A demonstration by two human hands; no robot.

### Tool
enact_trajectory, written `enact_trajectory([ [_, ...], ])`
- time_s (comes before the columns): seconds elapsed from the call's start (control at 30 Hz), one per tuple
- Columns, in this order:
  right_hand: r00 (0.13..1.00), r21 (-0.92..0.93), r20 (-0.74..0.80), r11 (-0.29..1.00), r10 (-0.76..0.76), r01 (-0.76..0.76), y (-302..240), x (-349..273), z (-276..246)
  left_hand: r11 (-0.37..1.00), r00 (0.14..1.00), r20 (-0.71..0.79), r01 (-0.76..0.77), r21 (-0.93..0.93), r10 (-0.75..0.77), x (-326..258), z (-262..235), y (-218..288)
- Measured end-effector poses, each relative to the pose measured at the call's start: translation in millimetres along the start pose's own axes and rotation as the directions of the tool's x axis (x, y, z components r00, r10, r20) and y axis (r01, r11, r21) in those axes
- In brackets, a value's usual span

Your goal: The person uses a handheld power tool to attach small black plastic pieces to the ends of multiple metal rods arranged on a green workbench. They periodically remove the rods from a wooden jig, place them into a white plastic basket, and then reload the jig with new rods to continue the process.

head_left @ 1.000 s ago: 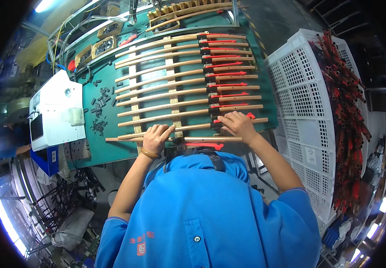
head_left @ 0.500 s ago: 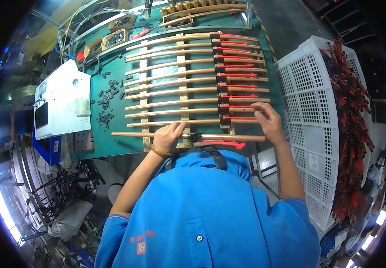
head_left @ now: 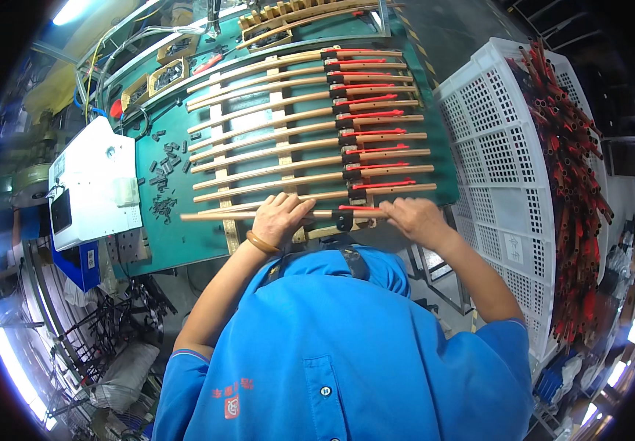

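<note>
Right now the long pale wooden rod [head_left: 222,216] with its black clamp and red strip lies along the near edge of the green work table [head_left: 163,246], the nearest in a row of like rods. My left hand [head_left: 280,217] lies over its middle, fingers curled down on the wood, gripping it. My right hand [head_left: 419,219] presses on the rod's right end just past the black clamp [head_left: 344,217]; whether those fingers close round it I cannot tell. The thin red strip [head_left: 358,209] runs between my two hands.

Beyond it, the other smooth round wooden rods [head_left: 273,132] lie side by side across two pale wooden cross battens [head_left: 223,184], each bearing a black clamp and red strip toward its right.

Small black metal parts [head_left: 161,173] are scattered on the table's left part. At the left edge stands a white boxy machine [head_left: 97,184] with a dark screen on its side.

Off the right edge sits a white perforated plastic crate [head_left: 504,162], and along its far side a heap of red and brown tubes [head_left: 571,169].
</note>
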State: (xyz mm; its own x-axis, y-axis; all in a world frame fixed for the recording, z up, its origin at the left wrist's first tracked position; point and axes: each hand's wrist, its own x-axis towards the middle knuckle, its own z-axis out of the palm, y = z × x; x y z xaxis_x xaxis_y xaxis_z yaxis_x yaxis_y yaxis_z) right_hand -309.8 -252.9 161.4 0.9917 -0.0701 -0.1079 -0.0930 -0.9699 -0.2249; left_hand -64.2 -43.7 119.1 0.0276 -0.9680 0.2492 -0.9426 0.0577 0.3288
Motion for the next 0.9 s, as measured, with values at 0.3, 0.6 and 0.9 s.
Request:
enact_trajectory([
  [0.3, 0.953, -0.137, -0.300, 0.986, 0.048, -0.093, 47, -28, 76, 0.989, 0.996, -0.090, -0.026, -0.145, 0.013, -20, 56, -9],
  [0.6, 0.852, 0.152, -0.435, 0.957, 0.290, -0.249, 0, 0, 24, 0.983, 0.964, -0.240, 0.146, 0.111, -0.116, -18, 26, -20],
  [0.9, 0.829, 0.047, -0.412, 0.917, 0.379, -0.396, 24, 69, 94, 0.747, 0.798, -0.064, 0.586, 0.315, -0.599, -79, 42, -131],
])
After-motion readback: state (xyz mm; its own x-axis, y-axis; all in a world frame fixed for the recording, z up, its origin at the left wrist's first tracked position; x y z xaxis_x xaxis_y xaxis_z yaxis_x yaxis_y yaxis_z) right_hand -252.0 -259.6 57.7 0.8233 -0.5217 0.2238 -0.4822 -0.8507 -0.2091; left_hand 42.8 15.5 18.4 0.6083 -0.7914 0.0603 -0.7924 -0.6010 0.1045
